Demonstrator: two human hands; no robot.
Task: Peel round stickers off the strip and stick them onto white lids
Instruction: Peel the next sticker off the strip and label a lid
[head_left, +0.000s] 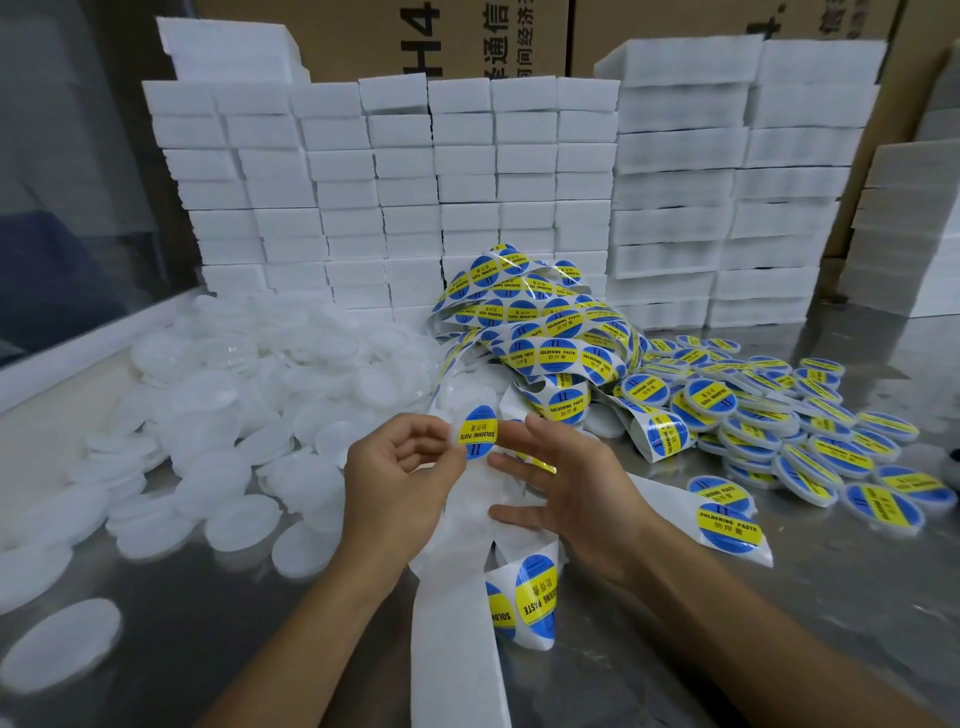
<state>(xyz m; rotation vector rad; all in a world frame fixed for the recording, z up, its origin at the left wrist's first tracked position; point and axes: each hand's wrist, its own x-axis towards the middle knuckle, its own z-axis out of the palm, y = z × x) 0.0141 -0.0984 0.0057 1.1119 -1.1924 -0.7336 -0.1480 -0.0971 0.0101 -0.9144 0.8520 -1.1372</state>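
Observation:
A round blue-and-yellow sticker stands between my two hands at the centre of the view. My left hand pinches its left edge between thumb and fingers. My right hand lies just to its right with fingers spread over the white backing strip, whose end runs down toward me. Whether the right fingertips touch the sticker, I cannot tell. The tangled strip of stickers is heaped behind my hands. Bare white lids are piled on the left. Lids with stickers on them lie on the right.
Stacks of white foam blocks form a wall at the back, with cardboard boxes behind them. The table is shiny metal. A lone white lid lies near the front left corner.

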